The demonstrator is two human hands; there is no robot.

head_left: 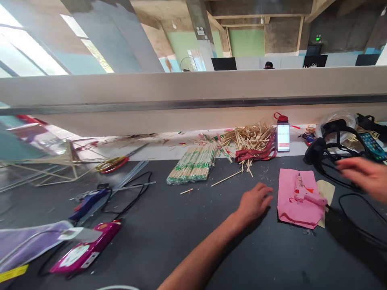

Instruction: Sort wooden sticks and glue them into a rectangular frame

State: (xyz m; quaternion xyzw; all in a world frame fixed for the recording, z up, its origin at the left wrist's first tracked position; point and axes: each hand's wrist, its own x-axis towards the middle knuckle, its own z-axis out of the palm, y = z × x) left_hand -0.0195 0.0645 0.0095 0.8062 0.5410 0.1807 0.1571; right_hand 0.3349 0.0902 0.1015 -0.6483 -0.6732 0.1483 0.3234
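My left hand [255,202] rests on the dark tabletop with its fingers loosely stretched and nothing in them. Just right of it lies a pink cloth-like sheet [286,201], with a small pink glue gun [311,199] on top. A beige piece [328,189] sticks out from under the sheet. At the right edge my right hand [367,175] is blurred, its fingers pointing left and apart, with no held object visible. It is close to a black strapped headset [320,155] and a smartphone [374,146]; whether it touches them I cannot tell.
Wrapped chopsticks [193,163] lie mid-table, before a heap of loose sticks [254,137], a red lanyard [256,154] and a red-capped bottle [283,135]. Leftward are scissors [113,164], clear glue sticks [130,177], a magenta power strip [87,247] and a stick frame [72,163]. A partition [193,90] stands behind.
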